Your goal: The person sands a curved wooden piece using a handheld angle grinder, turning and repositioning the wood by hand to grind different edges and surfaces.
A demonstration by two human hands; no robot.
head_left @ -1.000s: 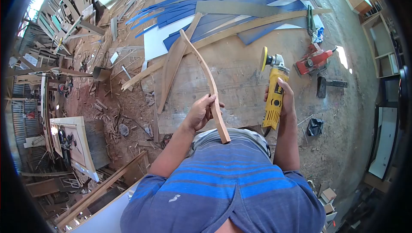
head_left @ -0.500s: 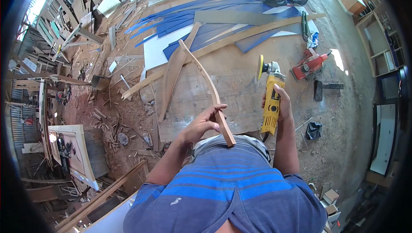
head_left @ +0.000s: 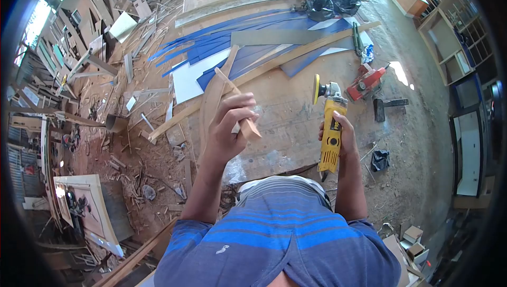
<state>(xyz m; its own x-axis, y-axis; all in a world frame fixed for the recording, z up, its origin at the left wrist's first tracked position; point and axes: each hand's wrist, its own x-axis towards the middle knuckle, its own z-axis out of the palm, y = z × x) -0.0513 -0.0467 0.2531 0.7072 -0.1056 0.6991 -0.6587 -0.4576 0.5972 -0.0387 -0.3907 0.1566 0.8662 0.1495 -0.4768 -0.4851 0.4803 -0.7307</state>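
My left hand [head_left: 231, 126] is closed around a slim, curved strip of wood [head_left: 251, 130], raised above the work table. The strip's near end points toward me and its far end reaches up and left; my fingers cover its middle. In my right hand [head_left: 344, 135] is a yellow angle grinder [head_left: 331, 141], gripped round its body. A round yellow-edged pad [head_left: 316, 89] is fitted on its head, facing left. The grinder and the wood strip are apart. Behind my left hand, a wider curved board [head_left: 212, 99] lies on the table.
Blue sheets and strips [head_left: 211, 47] cover the table's far part, crossed by a long wooden batten [head_left: 264, 66]. A red power tool [head_left: 366, 83] and a hammer [head_left: 389, 107] lie at right. Scrap wood [head_left: 140, 165] litters the ground at left.
My left hand has lifted the curved wood strip up and left, away from my waist, and tilted it. The grinder stays in my right hand, nearly in place. The view has shifted slightly.
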